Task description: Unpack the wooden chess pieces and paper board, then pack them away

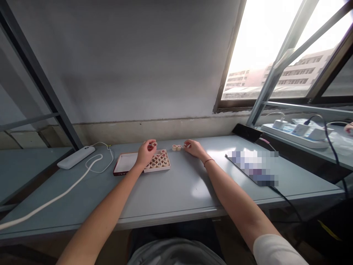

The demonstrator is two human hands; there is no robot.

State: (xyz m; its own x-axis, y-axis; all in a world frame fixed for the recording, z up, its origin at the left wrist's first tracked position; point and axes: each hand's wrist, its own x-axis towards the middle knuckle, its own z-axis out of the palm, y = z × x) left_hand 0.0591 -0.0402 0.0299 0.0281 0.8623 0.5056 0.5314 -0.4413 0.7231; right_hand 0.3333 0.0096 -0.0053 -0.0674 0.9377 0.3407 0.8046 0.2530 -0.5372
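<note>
Okay, left hand (pixel 145 151) up over the back of the open box, fingers clamped on a round piece (pixel 154 144) with its dark marked face turned toward the camera; this held piece is off the counter (pixel 179 191), above the box's back edge. Right hand (pixel 193 148) low near the back of the counter, palm down, fingers bent at an end piece (pixel 185 146), mostly hidden; cannot tell if they grip it or only touch. Just beside those fingers, toward the left hand, two loose pieces (pixel 179 147) sit side by side on the counter.

Box tray (pixel 157 170) sits just right of the left wrist, packed with pale pieces (pixel 159 164), some marked red, some black. White-lined lid (pixel 127 162) lies open to its left, partly behind the left forearm. Thin dark band (pixel 209 161) on the right wrist.

Rest: white oblong device (pixel 76 157) and thick white cable (pixel 57 197) at left; pixelated flat device (pixel 252 168) at right, black cable from its near end; power strip (pixel 295 137) with plugs farther right; window (pixel 261 70) behind.
</note>
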